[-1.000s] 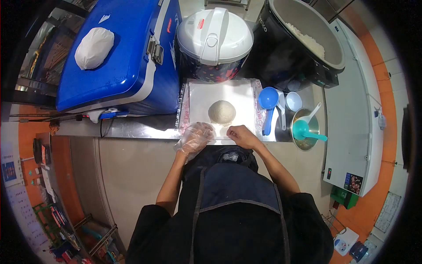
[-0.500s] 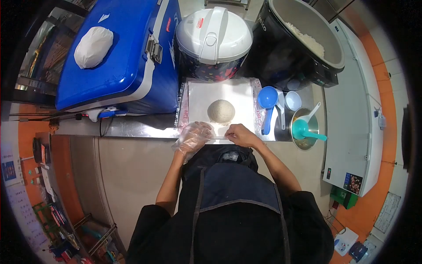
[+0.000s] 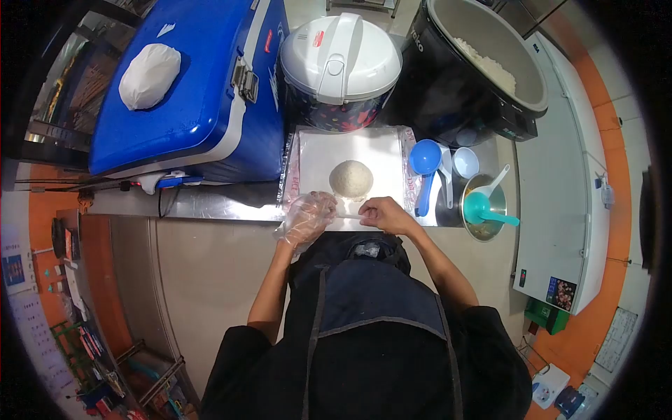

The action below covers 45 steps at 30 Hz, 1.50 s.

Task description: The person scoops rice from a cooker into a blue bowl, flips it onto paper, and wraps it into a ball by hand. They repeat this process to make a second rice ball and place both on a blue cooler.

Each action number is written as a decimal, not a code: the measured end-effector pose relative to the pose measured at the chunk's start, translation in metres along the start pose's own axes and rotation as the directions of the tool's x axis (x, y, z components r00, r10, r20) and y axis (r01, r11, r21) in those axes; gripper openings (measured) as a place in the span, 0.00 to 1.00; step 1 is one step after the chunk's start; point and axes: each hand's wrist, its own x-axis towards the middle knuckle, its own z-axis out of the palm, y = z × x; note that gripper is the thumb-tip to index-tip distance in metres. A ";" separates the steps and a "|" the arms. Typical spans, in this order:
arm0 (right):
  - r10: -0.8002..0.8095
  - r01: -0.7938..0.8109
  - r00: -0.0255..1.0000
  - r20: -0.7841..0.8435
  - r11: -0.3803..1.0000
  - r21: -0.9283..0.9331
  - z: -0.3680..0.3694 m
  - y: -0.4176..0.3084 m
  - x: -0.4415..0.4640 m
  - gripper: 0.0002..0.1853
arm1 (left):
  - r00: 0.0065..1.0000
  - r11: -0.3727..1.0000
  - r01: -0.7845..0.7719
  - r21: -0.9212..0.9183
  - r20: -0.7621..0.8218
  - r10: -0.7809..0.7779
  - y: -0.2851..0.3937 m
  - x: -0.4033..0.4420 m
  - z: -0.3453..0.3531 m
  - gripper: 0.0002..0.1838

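Presently we see both hands low at the near edge of the metal counter [image 3: 210, 203], where a white sheet [image 3: 316, 157] is lying flat before the person. The mound of rice [image 3: 351, 180], pale and rounded, sits on this sheet, just beyond the hands and apart from them. The left hand [image 3: 310, 215] wears a clear plastic glove; its fingers are curled at one end of a narrow pale strip along the sheet's near edge, but we cannot tell through the glove whether they grip it. The right hand [image 3: 385, 215], which is bare, pinches the other end of this strip between thumb and fingers. To the right of the sheet we find a blue scoop [image 3: 425, 157], a white cup [image 3: 465, 162] and a metal bowl [image 3: 483, 235] with a turquoise ladle [image 3: 479, 208] in it. Behind the sheet stands a white-lidded cooker [image 3: 341, 59].
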 end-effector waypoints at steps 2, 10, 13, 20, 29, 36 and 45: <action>-0.099 0.098 0.993 -0.057 0.995 -0.017 -0.005 0.008 -0.004 0.09 | 0.986 0.982 -0.139 0.126 -0.077 0.150 -0.019 0.001 0.006 0.14; -0.107 0.037 0.968 -0.226 0.956 -0.293 -0.040 0.013 0.009 0.16 | 0.961 0.399 -0.085 0.913 -0.030 0.275 0.005 0.025 -0.005 0.12; -0.097 0.030 0.972 -0.214 0.955 -0.295 -0.059 0.018 0.024 0.17 | 0.940 0.336 -0.047 0.941 -0.072 0.333 -0.001 0.041 -0.004 0.10; -0.037 0.004 0.978 -0.206 0.987 -0.158 -0.073 0.034 0.037 0.20 | 0.724 0.413 0.007 0.911 -0.290 0.626 -0.003 0.056 0.003 0.09; -0.018 -0.008 0.970 -0.241 0.994 -0.106 -0.069 0.035 0.036 0.22 | 0.964 0.512 -0.214 0.832 0.096 0.247 0.024 0.019 0.048 0.26; 0.008 0.026 0.928 -0.372 0.996 0.085 -0.080 0.015 0.053 0.13 | 0.928 0.242 -0.267 0.933 0.181 0.324 0.003 0.032 0.059 0.32; -0.069 -0.048 0.977 -0.200 0.849 -0.527 -0.088 0.007 0.119 0.30 | 0.928 0.259 -0.183 0.948 0.080 0.363 -0.007 0.040 0.068 0.32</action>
